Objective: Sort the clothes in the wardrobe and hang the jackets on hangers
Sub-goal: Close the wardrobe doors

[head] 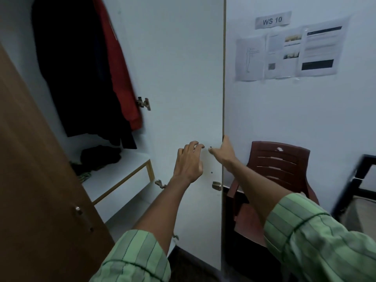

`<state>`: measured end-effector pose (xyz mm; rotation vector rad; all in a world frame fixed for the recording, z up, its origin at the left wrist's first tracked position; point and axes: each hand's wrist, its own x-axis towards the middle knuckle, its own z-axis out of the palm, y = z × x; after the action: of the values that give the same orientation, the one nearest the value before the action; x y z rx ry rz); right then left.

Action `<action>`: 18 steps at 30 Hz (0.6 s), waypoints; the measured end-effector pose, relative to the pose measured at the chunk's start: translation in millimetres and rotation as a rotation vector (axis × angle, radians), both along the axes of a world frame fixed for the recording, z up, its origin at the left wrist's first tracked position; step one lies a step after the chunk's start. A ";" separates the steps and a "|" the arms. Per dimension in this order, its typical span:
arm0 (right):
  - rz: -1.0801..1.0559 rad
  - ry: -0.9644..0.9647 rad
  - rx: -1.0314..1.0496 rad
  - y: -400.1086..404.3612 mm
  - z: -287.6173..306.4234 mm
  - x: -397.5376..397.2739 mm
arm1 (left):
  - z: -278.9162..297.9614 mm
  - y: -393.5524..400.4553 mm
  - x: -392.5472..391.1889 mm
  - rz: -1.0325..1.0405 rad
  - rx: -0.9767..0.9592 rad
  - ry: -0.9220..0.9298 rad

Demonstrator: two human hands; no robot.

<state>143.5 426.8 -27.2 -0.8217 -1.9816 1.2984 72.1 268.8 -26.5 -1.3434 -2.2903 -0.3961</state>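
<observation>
— Jackets (85,68), where are they hanging?
— Inside the wardrobe, dark ones beside a red one (122,74); more clothes (99,156) are lying on the shelf (122,171).
— And each grip?
— Right hand (223,152) is wrapping the door (183,78) edge; left hand (188,162) is hovering loosely curled, holding nothing.
— Advice?
— Swing it fully wide, minding the chair (278,165).

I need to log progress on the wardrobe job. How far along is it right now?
Done: a red jacket and dark garments already hang inside. In hand: the right hand grips the white door's edge; the left hand hovers open by its inner face, holding nothing. Left: a dark clothes pile lies unsorted on the shelf.
</observation>
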 end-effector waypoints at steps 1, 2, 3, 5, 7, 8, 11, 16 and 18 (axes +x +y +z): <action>0.022 0.032 -0.049 2.6 -1.3 -1.0 | 1.1 -3.9 0.8 -0.005 0.000 0.016; 0.013 0.052 -0.083 2.7 -1.1 -1.4 | 1.8 -8.7 0.6 -0.007 0.000 0.030; -0.006 0.078 -0.106 2.7 -0.3 -2.8 | 1.7 -14.0 -0.8 -0.005 0.000 0.042; -0.075 0.105 -0.140 -3.2 3.7 -2.9 | 0.3 -26.6 -4.7 0.016 0.005 0.044; -0.177 0.128 -0.122 -14.7 4.9 -2.3 | -1.7 -38.0 -8.6 0.046 0.030 0.026; -0.231 0.137 -0.107 -22.5 5.0 -1.5 | -2.5 -42.4 -10.1 0.058 0.046 0.016; -0.275 0.114 -0.055 -42.7 6.2 -0.8 | -2.5 -56.6 -12.6 0.049 0.099 0.039; 0.001 0.155 -0.071 -79.2 9.8 -7.8 | 2.7 -82.3 -8.3 -0.041 0.173 0.044; 0.122 0.169 -0.082 -100.6 7.6 -14.8 | 3.9 -94.4 -5.2 -0.007 0.202 0.047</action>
<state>128.7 326.1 -19.6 -0.6141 -1.8793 1.4768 66.9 174.4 -22.6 -1.2472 -2.1443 -0.5752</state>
